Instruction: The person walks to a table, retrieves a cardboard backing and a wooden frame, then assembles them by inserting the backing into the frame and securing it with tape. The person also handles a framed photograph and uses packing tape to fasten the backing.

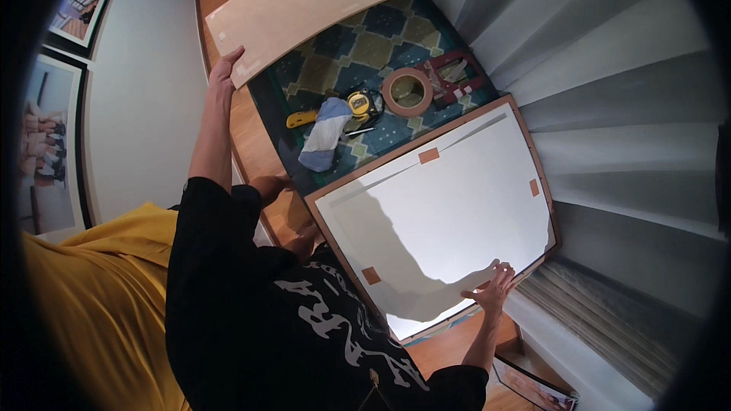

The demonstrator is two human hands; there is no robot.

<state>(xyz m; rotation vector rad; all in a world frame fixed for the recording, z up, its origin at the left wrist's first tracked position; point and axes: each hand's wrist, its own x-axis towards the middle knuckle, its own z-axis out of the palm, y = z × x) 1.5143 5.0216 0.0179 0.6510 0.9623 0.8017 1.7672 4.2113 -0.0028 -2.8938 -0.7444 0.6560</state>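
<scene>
My left hand (226, 68) grips the near left corner of a thin, light-brown backing board (320, 11), which is raised and tilted over the far part of the table. A wooden picture frame (415, 144) lies face down, with a white sheet (457, 221) filling its inside. Short strips of brown tape (429, 155) sit along the edges of that sheet. Over the frame's near right edge is my right hand (495, 287), its fingers apart and pointing inward, holding nothing that shows. Its shadow falls on the sheet; whether the fingertips touch it I cannot tell.
On the patterned tablecloth (373, 38) are a roll of brown tape (407, 92), a yellow tape measure (361, 102), a yellow-handled cutter (301, 118), a bunched cloth (326, 135) and a dark red case (454, 76). Grey curtains (624, 91) hang at the right; framed pictures (53, 137) line the left wall.
</scene>
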